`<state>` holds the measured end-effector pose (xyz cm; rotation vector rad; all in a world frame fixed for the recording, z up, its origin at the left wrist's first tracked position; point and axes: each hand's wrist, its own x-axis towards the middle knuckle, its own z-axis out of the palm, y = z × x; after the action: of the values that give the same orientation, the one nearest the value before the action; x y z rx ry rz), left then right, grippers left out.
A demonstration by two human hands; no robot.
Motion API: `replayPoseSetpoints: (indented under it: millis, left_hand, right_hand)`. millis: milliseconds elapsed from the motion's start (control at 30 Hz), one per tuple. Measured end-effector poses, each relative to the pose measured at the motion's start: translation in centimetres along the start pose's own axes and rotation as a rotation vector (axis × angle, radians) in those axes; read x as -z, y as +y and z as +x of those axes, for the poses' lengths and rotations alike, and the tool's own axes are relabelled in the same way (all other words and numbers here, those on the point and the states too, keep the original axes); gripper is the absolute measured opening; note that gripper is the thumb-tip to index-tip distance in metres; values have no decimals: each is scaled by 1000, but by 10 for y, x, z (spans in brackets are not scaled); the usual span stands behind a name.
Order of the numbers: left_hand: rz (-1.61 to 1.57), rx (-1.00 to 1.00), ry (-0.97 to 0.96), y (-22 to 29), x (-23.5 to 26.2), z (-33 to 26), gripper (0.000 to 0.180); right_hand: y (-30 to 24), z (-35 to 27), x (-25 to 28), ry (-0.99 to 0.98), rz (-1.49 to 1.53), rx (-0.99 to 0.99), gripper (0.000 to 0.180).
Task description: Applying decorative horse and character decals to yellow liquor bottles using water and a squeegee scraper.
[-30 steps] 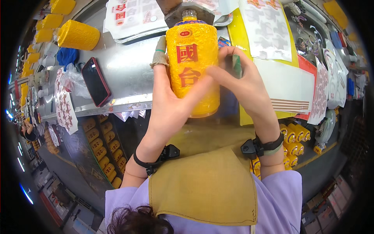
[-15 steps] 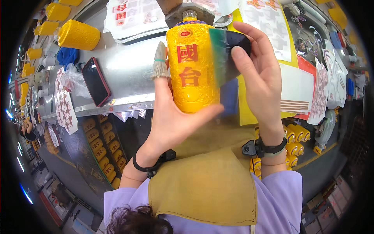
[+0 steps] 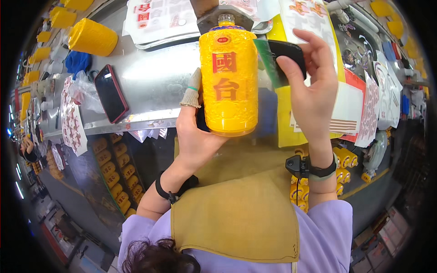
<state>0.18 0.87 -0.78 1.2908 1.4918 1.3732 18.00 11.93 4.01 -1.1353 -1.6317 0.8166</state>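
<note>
A yellow embossed bottle with red characters and a clear glass neck stands out in front of me, its neck against a dark metal block. My left hand is closed on its lower left side and base, with a pale knitted cot over one finger; part of that hand is hidden behind the bottle. Off the bottle's right side, my right hand grips a squeegee with a black handle and a green blade. The blade's edge is close to the bottle's shoulder, apparently apart from it.
On the metal bench lie a phone, a blue cloth and sticker sheets. Another yellow bottle stands at the left. White strips sit on yellow sheeting at the right. Racks of yellow bottles are below the bench.
The squeegee has come away from the bottle's front to the right, with my right hand. My left thumb has moved off the bottle's lower front, and the bottle has shifted slightly right.
</note>
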Motion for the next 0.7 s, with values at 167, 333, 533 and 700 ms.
replayPoseSetpoints:
  millis: [167,333,533,700]
  left_hand:
    - [33,-13,48,-1,0,-3,105]
    - [125,-69,83,4,2,-5,99]
    - [59,-86,28,8,1,-1,104]
    - [63,-107,78,5,1,-5,113]
  right_hand:
    - [-25,14,0,-367,87,92,26]
    - [-20,38,6,-183,-472,781,25]
    - [-39,-12,-3,-540,-275,961,31]
    - [-7,82,-23,-130,-477,941,17]
